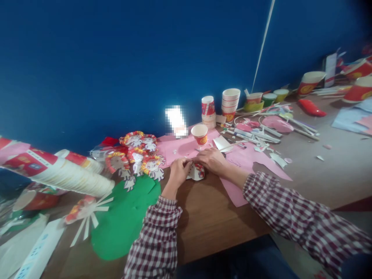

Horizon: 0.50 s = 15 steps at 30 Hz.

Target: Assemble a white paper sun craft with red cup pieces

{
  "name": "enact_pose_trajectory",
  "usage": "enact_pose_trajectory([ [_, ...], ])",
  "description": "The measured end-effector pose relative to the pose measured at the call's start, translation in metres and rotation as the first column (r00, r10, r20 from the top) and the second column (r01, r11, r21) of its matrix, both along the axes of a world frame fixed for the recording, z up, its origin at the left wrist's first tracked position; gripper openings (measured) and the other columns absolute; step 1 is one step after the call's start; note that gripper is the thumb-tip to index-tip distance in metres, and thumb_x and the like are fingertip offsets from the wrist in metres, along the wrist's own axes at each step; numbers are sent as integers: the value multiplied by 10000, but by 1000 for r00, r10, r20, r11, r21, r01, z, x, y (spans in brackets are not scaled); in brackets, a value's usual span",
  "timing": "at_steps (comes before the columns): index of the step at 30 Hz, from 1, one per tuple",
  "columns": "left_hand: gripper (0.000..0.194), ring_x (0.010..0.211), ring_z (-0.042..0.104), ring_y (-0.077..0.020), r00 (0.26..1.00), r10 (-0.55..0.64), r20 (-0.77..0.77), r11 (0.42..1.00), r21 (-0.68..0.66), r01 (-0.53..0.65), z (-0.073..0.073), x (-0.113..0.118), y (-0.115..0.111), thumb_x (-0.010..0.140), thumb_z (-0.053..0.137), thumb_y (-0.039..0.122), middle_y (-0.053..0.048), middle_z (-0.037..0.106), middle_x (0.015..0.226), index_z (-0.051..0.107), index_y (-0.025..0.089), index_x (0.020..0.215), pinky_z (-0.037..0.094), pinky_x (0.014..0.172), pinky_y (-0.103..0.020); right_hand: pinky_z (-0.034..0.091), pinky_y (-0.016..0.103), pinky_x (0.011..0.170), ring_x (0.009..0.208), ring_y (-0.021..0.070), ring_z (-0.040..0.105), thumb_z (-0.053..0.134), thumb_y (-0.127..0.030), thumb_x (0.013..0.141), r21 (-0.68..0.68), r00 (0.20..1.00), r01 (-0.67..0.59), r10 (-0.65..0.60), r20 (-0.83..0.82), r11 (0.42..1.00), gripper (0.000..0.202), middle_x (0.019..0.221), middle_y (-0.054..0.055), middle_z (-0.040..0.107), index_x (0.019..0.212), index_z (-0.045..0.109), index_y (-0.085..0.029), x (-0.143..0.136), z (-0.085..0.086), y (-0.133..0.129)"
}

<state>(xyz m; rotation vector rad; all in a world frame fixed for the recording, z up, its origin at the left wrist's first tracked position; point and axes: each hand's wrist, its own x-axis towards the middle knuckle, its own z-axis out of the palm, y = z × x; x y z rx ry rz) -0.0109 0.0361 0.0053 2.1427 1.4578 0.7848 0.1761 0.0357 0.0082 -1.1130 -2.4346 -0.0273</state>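
A small white paper piece with red printing is between my two hands, low over the wooden table. My left hand pinches its left and upper edge, thumb against fingers. My right hand has its fingers closed at the top edge of the same piece, close to the left fingertips. Just beyond the hands, a paper cup stands upright on pink paper. A white card lies right of that cup. Left of my left hand are several paper animal cutouts with red and yellow trim.
Green paper lies at the left, below a long leaning stack of cups. More stacked cups stand against the blue wall. Pens and scraps spread to the right, with a red object beyond them.
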Motion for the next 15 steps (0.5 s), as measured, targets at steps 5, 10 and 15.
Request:
enact_pose_trajectory([
  [5, 289, 658, 589, -143, 1000, -24, 7, 998, -49, 24, 0, -1, 2, 836, 491, 324, -48, 685, 721, 686, 122, 767, 418, 588, -211, 331, 292, 706, 840, 174, 575, 459, -240, 926, 10, 1000, 15, -15, 7, 1000, 245, 906, 64, 677, 1039, 675, -214, -1, 3, -1],
  [10, 358, 645, 594, -147, 999, -21, 26, 998, -65, 23, -3, -4, 4, 853, 466, 371, -38, 682, 690, 691, 117, 740, 425, 584, -212, 320, 295, 706, 837, 174, 565, 452, -250, 932, 37, 1000, 13, -14, 14, 999, 244, 902, 57, 674, 1033, 671, -212, -1, 3, -2],
  [15, 280, 771, 646, -175, 995, -30, 98, 994, -106, 41, -7, -6, 6, 834, 511, 330, -50, 726, 861, 715, 153, 908, 477, 693, -242, 306, 297, 696, 833, 169, 560, 442, -251, 937, 50, 1000, 13, -14, 21, 999, 246, 917, 56, 671, 1024, 669, -213, -2, 0, -2],
])
